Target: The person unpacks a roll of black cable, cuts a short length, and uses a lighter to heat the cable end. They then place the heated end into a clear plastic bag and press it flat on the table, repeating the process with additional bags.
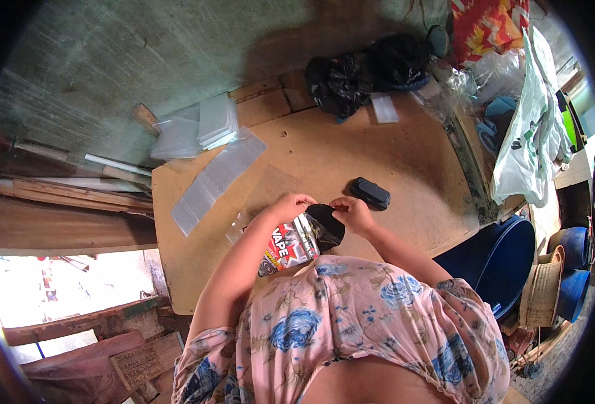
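Both my hands are over the near part of the tan table, close to my body. A dark, round-edged black piece (pixel 326 221) with a glossy lower part lies between them; I cannot make out its exact kind. My left hand (pixel 289 207) pinches at its upper left edge with the fingertips together. At its upper right edge, my right hand (pixel 353 214) grips with thumb and fingers closed. A printed packet (pixel 289 248) in red, white and black lies under my left forearm, partly hidden by it. Just beyond my right hand sits a small black case (pixel 371 193).
A long clear plastic strip (pixel 218 180) and stacked clear plastic sleeves (pixel 215 122) lie at the table's (pixel 392 242) far left. Black plastic bags (pixel 351 77) sit at the back. A white plastic bag (pixel 530 135) hangs at right, above a blue drum (pixel 493 262).
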Action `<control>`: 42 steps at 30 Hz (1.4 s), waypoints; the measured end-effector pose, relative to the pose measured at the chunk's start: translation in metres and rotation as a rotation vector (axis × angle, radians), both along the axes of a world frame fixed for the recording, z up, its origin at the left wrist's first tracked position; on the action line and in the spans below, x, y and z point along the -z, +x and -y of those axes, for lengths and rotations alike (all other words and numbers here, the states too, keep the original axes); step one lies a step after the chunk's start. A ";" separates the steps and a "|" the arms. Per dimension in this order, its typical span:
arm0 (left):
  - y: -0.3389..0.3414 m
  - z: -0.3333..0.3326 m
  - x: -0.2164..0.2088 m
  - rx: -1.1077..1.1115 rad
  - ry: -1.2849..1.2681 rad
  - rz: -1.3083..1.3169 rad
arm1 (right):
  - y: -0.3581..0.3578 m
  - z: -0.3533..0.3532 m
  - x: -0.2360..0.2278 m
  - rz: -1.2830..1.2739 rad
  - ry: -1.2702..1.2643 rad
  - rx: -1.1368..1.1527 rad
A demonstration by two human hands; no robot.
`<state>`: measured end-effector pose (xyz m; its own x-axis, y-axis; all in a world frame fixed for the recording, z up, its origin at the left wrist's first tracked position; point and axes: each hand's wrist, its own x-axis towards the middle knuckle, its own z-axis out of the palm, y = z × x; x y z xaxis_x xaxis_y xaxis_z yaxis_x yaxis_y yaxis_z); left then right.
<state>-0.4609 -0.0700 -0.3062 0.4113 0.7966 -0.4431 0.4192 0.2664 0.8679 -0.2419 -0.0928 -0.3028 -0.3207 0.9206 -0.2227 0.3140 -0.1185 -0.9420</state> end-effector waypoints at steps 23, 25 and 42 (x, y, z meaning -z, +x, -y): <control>0.010 0.016 -0.014 0.085 0.236 -0.244 | -0.018 0.008 -0.020 0.513 0.185 -0.064; 0.011 0.017 -0.013 0.112 0.284 -0.259 | -0.021 0.006 -0.018 0.530 0.023 -0.153; -0.030 -0.001 0.014 -0.399 0.094 0.024 | 0.002 0.004 0.016 -0.174 -0.368 0.106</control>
